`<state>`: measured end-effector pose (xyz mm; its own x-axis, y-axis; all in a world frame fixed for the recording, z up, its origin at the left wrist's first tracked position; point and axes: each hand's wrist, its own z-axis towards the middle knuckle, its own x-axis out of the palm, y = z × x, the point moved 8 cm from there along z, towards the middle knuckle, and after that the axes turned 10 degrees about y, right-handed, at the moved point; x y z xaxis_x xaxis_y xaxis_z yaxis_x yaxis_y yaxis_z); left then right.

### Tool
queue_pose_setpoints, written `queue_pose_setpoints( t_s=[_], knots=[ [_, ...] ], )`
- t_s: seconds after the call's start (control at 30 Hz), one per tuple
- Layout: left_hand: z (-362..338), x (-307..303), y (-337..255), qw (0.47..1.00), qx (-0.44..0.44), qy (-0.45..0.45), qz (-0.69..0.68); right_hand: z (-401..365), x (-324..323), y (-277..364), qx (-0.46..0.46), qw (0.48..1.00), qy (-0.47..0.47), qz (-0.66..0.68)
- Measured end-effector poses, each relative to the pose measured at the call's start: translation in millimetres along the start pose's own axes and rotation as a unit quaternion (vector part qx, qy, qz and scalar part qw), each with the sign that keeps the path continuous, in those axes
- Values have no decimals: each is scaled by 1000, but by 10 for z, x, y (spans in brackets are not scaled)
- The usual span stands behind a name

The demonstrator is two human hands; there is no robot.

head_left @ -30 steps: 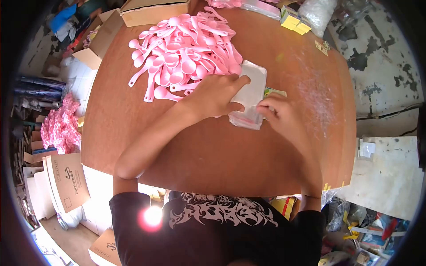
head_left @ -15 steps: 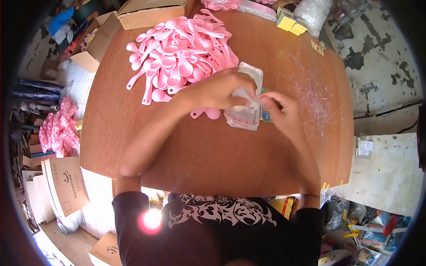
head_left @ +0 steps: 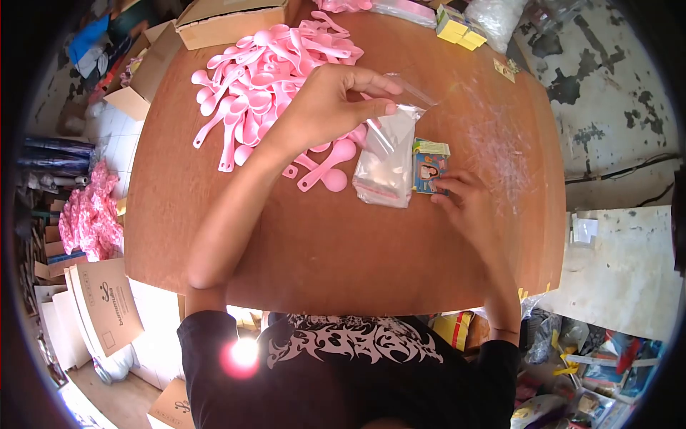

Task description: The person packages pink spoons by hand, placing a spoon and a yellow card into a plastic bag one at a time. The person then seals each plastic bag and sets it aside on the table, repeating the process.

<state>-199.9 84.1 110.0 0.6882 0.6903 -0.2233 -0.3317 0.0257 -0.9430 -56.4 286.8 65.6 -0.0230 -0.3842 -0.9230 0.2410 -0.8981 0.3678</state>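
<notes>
My left hand (head_left: 350, 100) is raised over the right side of a heap of pink plastic spoons (head_left: 264, 93), thumb and fingers closed on a clear plastic bag (head_left: 414, 91). Below that hand lies a stack of clear plastic bags (head_left: 384, 175). Right beside the stack, small printed cards (head_left: 429, 166) in blue and green lie on the table. My right hand (head_left: 466, 200) has its fingertips at the lower right corner of the top card, index finger on it and thumb at its edge. Two loose spoons (head_left: 334, 168) lie crossed left of the bags.
A cardboard box (head_left: 236, 21) stands at the table's back left. Yellow boxes (head_left: 459, 28) and a white plastic bundle (head_left: 498, 21) are at the back right. Thin clear plastic strips (head_left: 500, 154) are scattered on the right. The wooden table's (head_left: 321, 264) front edge is near my body.
My hands have moved apart. The left has risen with the clear bag, while the right has moved down to the printed cards, which are now more exposed. The view has shifted slightly.
</notes>
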Motion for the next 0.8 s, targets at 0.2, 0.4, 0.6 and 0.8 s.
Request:
queue_pose_setpoints(
  t_s=[0.2, 0.4, 0.6, 0.8],
  knots=[
    [-11, -48, 192, 998, -54, -16, -22, -2, -638, 47, 50, 985, -98, 131],
    [-41, 224, 134, 992, -96, 65, -53, 282, -909, 255, 33, 903, -267, 336],
    [-62, 205, 5, 994, -20, 63, -82, 631, -811, 305, 9, 948, -149, 280],
    [-98, 345, 47, 987, -92, 118, -64, 643, -694, 336, -6, 930, -160, 331]
  ],
)
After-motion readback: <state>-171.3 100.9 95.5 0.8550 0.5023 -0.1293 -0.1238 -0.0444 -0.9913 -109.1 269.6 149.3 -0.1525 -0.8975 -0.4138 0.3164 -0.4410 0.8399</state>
